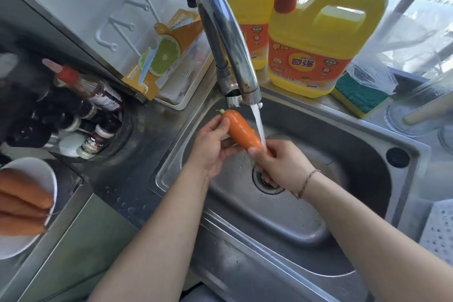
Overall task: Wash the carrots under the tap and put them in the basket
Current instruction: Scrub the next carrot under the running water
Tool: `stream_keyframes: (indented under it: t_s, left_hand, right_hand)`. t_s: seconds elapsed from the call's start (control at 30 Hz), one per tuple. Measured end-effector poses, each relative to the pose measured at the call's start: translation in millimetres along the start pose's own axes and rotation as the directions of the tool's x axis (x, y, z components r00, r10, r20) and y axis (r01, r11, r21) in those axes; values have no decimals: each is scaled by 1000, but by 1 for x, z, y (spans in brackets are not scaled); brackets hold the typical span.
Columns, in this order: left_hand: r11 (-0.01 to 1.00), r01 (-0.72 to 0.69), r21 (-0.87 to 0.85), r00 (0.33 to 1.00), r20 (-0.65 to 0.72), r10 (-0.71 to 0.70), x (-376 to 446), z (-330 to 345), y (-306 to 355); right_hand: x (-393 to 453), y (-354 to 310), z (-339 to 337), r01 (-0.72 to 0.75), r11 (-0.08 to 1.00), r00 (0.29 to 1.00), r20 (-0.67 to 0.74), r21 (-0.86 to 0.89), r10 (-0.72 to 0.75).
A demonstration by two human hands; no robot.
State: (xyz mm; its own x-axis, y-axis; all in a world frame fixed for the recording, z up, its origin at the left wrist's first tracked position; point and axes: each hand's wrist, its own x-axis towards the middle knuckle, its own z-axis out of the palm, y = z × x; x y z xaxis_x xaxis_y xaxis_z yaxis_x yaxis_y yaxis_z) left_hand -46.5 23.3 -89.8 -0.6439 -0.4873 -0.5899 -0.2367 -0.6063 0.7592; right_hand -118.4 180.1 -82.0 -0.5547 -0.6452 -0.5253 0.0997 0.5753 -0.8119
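The steel sink (331, 130) spreads open below and in front of both hands, its rim walling the right side, while the counter (103, 179) off the left elbow carries a white bowl (36, 169) of waiting carrots (24, 193); a pale perforated surface at the far right edge may be the basket, though that cannot be told. The tap (228, 39) arches over the hands, pouring onto the carrot (241, 129). It lies slantwise between them, stem end gripped by the left hand (213, 152), tip pinched in the right hand (282, 164).
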Motion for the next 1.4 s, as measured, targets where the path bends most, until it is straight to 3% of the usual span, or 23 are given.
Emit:
stream_keyframes:
  t_s: [0.07, 0.13, 0.2, 0.23, 0.27, 0.33, 0.43, 0.5, 0.57, 0.63, 0.7, 0.77, 0.83, 0.93, 1.03, 1.13, 1.2, 1.3, 1.4]
  left_hand:
    - [998, -33, -49, 999, 10, 34, 1, -8, 5]
    - [988, -72, -134, 997, 27, 76, 0, -15, 8]
    - [967, -95, -237, 991, 64, 113, -3, -21, 10]
    - [957, -99, -274, 989, 83, 126, -4, -24, 11]
    - [951, -100, -292, 985, 103, 135, -3, -26, 12]
    - [962, -79, -261, 986, 123, 114, -3, -28, 10]
    - [995, 20, -102, 998, 64, -13, -4, -20, 9]
    - [999, 41, -30, 999, -1, -41, -4, -14, 7]
    - [999, 30, -11, 999, -26, -31, -3, -13, 6]
    - [998, 41, -53, 999, -2, -41, -4, -14, 4]
    - [992, 38, -123, 999, 38, -33, -5, -17, 3]
    - [989, 16, -150, 996, 87, -3, -5, -18, 2]
    - [993, -16, -115, 988, 149, 33, -7, -16, 2]
    - [993, -21, -113, 972, 229, 47, -9, -16, 1]
    - [980, -41, -196, 960, 264, 93, -5, -26, 1]
    - [964, -49, -260, 975, 197, 103, -2, -29, 4]
    - [977, -35, -211, 995, 87, 54, -2, -22, 7]
    - [993, -73, -92, 995, -78, 66, 3, -15, 9]
    - [995, -57, -79, 989, -138, 46, 7, -15, 11]
  right_hand:
    - [-6, 5, -6, -37, 940, 987, 160, 340, -19]
    - [-13, 5, -15, -189, 684, 950, 307, 705, -53]
    - [-21, 6, -23, -296, 451, 929, 364, 842, -71]
    - [-24, 7, -25, -307, 401, 932, 359, 863, -59]
    - [-25, 7, -25, -292, 410, 942, 334, 864, -32]
    - [-26, 9, -22, -172, 606, 982, 180, 777, 48]
    - [-28, 15, -20, 44, 920, 988, -155, 389, 18]
    - [-32, 18, -21, 110, 980, 962, -267, 165, -63]
    - [-35, 21, -19, 119, 984, 953, -292, 134, -76]
    - [-38, 20, -16, 83, 941, 963, -270, 327, 8]
    - [-38, 15, -13, 2, 816, 978, -173, 578, 120]
    - [-36, 6, -12, -102, 738, 977, -73, 666, 201]
    - [-32, -2, -13, -207, 771, 962, -17, 602, 271]
    - [-27, -8, -18, -270, 896, 957, -7, 352, 291]
    - [-24, -12, -21, -262, 878, 959, 5, 400, 284]
    - [-23, -11, -12, -170, 805, 958, -94, 569, 269]
    - [-22, -5, -2, -113, 777, 948, -166, 619, 270]
    - [-24, -1, 5, -83, 746, 951, -171, 660, 258]
    - [-26, -2, 6, -80, 763, 954, -173, 641, 246]
